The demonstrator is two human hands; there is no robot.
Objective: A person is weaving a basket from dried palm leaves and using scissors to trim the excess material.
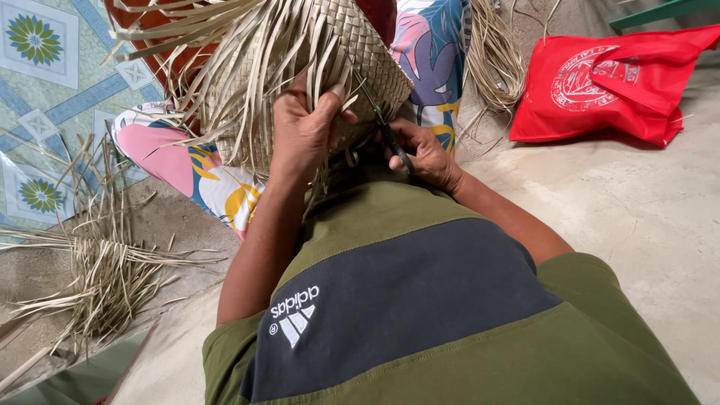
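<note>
A: Nearest the camera, what does each hand have?

B: The right hand (427,154) is clamped round the dark handles of a pair of scissors (390,135). The left hand (304,127) has its grip wrapped tight on the lower rim of the woven palm-leaf basket (352,60), thumb on the near face, fingers tucked among the loose strips (247,82).

A: And how do the blades lie from that hand?

B: They run up and to the person's left, slanting from the right hand toward the basket rim, the tip just beside the left thumb. The scissors' long axis crosses the hanging strips at an angle rather than running along them.

A: Where is the basket itself?

B: Held up off the floor (637,210), in front of the chest, above the flowered cloth (217,180); its unwoven ends fan out to the left and downward.

A: Farther off?

B: Cut strips in a heap (105,277) lie at the floor's left side, by a patterned mat (45,67). A red bag (622,82) sits well apart toward the far right corner.
</note>
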